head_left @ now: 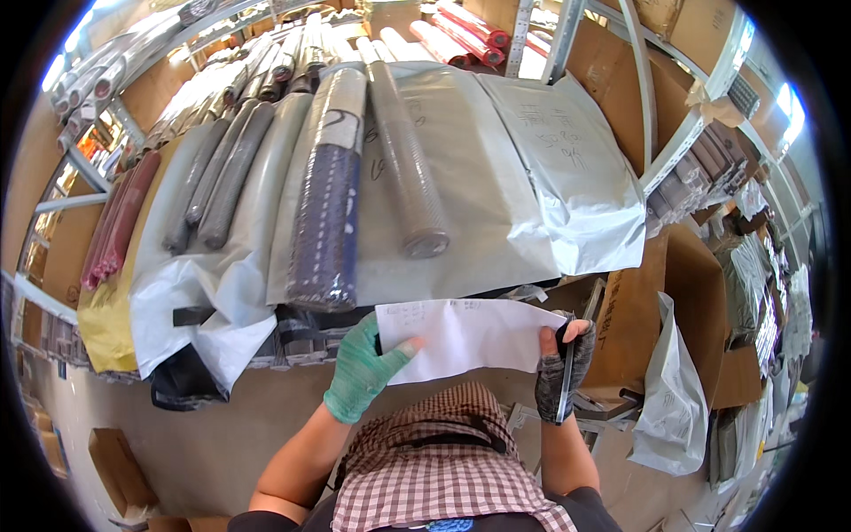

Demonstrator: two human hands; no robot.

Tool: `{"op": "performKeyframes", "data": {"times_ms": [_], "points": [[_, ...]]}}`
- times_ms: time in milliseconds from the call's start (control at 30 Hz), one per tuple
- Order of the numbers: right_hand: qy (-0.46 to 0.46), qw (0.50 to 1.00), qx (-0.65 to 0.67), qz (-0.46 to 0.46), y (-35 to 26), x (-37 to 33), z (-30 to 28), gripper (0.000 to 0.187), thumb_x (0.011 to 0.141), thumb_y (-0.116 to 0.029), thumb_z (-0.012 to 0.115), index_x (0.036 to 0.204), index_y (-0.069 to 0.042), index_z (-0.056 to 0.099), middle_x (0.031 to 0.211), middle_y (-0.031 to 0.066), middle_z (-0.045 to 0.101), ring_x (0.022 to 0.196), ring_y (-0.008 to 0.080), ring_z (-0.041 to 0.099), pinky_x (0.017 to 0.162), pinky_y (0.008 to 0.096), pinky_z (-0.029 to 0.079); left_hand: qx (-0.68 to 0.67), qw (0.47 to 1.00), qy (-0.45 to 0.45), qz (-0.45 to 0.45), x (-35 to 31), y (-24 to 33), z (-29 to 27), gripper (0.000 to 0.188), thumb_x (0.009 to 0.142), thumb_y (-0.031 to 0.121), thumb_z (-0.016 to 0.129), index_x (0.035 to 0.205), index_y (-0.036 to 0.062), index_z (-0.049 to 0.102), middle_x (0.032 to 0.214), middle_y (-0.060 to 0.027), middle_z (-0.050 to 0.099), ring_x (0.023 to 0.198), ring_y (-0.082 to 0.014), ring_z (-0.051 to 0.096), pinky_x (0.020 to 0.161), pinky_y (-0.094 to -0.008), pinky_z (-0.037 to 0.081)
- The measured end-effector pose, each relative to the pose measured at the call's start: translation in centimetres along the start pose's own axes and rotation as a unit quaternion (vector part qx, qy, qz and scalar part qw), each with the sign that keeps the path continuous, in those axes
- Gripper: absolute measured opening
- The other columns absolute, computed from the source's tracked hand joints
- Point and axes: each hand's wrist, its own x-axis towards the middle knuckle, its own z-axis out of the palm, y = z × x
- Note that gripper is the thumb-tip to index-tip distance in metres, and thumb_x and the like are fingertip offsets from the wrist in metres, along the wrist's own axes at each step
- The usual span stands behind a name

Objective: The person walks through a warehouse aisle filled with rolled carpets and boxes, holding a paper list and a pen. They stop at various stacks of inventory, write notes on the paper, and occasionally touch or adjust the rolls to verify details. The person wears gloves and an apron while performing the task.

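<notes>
A white paper sheet [470,337] with faint writing along its top edge is stretched between my hands in front of the checked apron [443,483]. My left hand [365,368], in a green glove, is closed on the sheet's left end, thumb on top. At the right end, my right hand [560,363], in a dark grey glove with bare fingertips, pinches the paper. A slim black-and-silver tool [566,381] is also in that hand, pointing down; its kind is unclear. Just beyond the sheet lies a plastic-wrapped blue-and-white patterned roll [326,204].
Silvery plastic packages [461,177] cover the surface ahead, with a clear-wrapped grey roll [408,168] on top. Dark grey rolls [235,177] and red rolls [124,217] lie to the left. At right stand an open cardboard box [687,301], a hanging plastic bag [674,390] and metal shelving [683,142].
</notes>
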Motion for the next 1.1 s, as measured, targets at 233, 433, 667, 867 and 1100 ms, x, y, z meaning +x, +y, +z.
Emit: {"op": "performKeyframes", "data": {"times_ms": [233, 433, 667, 867, 1100], "points": [[0.011, 0.997, 0.049, -0.052, 2.4, 5.8, -2.6, 0.036, 0.079, -0.011, 0.071, 0.083, -0.014, 0.036, 0.082, 0.0001, 0.049, 0.072, 0.0091, 0.043, 0.066, 0.0219, 0.039, 0.286, 0.943, 0.089, 0.147, 3.7, -0.3, 3.2, 0.017, 0.078, 0.013, 0.070, 0.089, 0.0031, 0.061, 0.061, -0.0029, 0.057, 0.051, -0.0135, 0.052, 0.053, -0.0274, 0.045], [0.083, 0.995, -0.018, -0.054, 5.8, 16.9, -8.3, 0.033, 0.081, -0.014, 0.069, 0.082, -0.013, 0.036, 0.084, 0.0016, 0.051, 0.076, 0.0103, 0.045, 0.074, 0.0246, 0.039, 0.485, 0.822, 0.219, 0.202, 12.6, 0.5, 7.5, 0.062, 0.070, 0.027, 0.076, 0.121, 0.0053, 0.047, 0.113, -0.0164, 0.049, 0.103, -0.0328, 0.049, 0.088, -0.0414, 0.042], [0.031, 0.999, -0.009, -0.012, 8.9, 27.7, -13.8, 0.031, 0.082, -0.014, 0.067, 0.083, -0.013, 0.036, 0.083, -0.0011, 0.043, 0.078, 0.0097, 0.040, 0.077, 0.0233, 0.034, 0.609, 0.743, 0.245, 0.130, 15.5, -0.1, 9.2, 0.077, 0.062, 0.013, 0.076, 0.131, 0.0118, 0.040, 0.117, -0.0174, 0.046, 0.107, -0.0338, 0.048, 0.090, -0.0442, 0.040], [0.000, 0.996, 0.055, 0.073, 11.7, 34.2, -12.8, 0.030, 0.082, -0.015, 0.065, 0.081, -0.014, 0.035, 0.080, -0.0046, 0.033, 0.076, 0.0083, 0.032, 0.073, 0.0215, 0.029, -0.054, 0.945, 0.321, -0.042, 13.7, 0.9, 5.7, 0.061, 0.073, 0.010, 0.071, 0.128, 0.0078, 0.044, 0.113, -0.0108, 0.054, 0.103, -0.0199, 0.054, 0.086, -0.0319, 0.046], [-0.007, 0.997, 0.057, 0.053, 12.6, 35.8, -11.1, 0.032, 0.081, -0.012, 0.066, 0.080, -0.014, 0.035, 0.076, -0.0048, 0.030, 0.071, 0.0082, 0.031, 0.067, 0.0219, 0.028, 0.456, 0.843, 0.284, -0.015, 13.8, 2.0, 12.6, 0.070, 0.064, 0.020, 0.078, 0.126, 0.0090, 0.046, 0.116, -0.0126, 0.048, 0.105, -0.0245, 0.051, 0.085, -0.0370, 0.046]]}}
